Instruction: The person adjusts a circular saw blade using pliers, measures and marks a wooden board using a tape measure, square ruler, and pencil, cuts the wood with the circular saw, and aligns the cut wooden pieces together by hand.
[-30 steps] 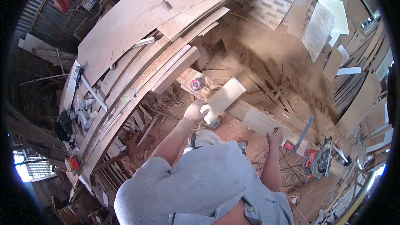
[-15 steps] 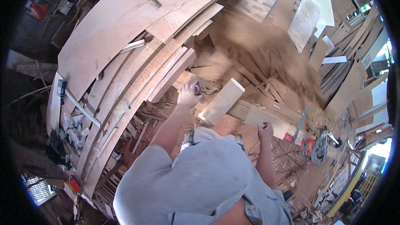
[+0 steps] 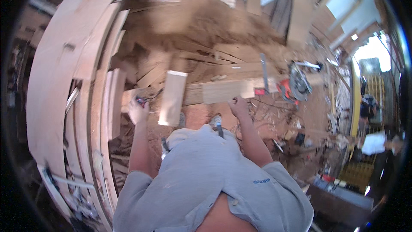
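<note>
My left hand (image 3: 138, 112) is closed around a small dark-and-red tool (image 3: 140, 100) at the left end of the work beam; its kind is hard to make out, and a dark cord runs beside it. To the right of that hand a pale wooden block (image 3: 173, 99) lies crosswise over the beam. My right hand (image 3: 238, 106) is curled at the near edge of a pale board (image 3: 221, 92); whatever its fingers hold is too small to name. Just beyond that hand, a try square (image 3: 264, 75) with a red stock rests across the board's right end.
A red-and-grey circular saw (image 3: 296, 85) sits right of the try square. Large stacked plywood sheets (image 3: 64, 56) fill the left side. Sawdust (image 3: 201, 21) is heaped ahead, with offcuts in it. Cords and scraps lie on the reddish floor (image 3: 262, 124) near my shoes (image 3: 216, 120).
My view has turned to the right, so the stack and block appear farther left and the saw shows more fully. Both hands keep about the same places by the tool and board.
</note>
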`<state>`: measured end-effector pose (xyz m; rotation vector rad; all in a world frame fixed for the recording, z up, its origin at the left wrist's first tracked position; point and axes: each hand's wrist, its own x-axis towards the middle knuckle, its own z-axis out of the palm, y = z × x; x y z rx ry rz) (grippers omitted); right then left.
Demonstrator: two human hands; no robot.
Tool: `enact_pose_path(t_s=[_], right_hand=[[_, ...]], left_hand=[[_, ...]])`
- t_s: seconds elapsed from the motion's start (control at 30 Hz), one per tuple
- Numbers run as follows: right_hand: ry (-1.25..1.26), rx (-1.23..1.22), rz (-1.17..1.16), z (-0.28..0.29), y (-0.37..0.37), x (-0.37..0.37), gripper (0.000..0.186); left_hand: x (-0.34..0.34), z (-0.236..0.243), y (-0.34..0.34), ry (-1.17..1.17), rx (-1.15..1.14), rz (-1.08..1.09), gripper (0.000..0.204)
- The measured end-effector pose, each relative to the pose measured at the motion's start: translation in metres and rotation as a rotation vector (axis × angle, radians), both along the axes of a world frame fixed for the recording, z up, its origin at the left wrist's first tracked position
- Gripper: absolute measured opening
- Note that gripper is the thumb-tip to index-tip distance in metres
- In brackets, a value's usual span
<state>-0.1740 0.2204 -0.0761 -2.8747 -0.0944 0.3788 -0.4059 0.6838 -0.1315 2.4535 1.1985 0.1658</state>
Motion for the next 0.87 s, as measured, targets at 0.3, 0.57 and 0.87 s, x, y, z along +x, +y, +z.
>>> enact_pose_path(t_s=[0.3,0.57,0.87], right_hand=[[-0.043,0.430,-0.501,-0.049,-0.116,0.021,0.037],[-0.196,0.511,-0.738,-0.117,-0.182,0.103,0.066],[0.286,0.734,-0.866,-0.113,-0.186,0.146,0.080]], left_hand=[[0.013,0.011,-0.035,0.120,0.126,0.085,0.088],[0.031,0.027,-0.113,-0.028,0.156,-0.210,0.075],[0.108,0.075,-0.280,0.024,-0.086,-0.647,0.072]])
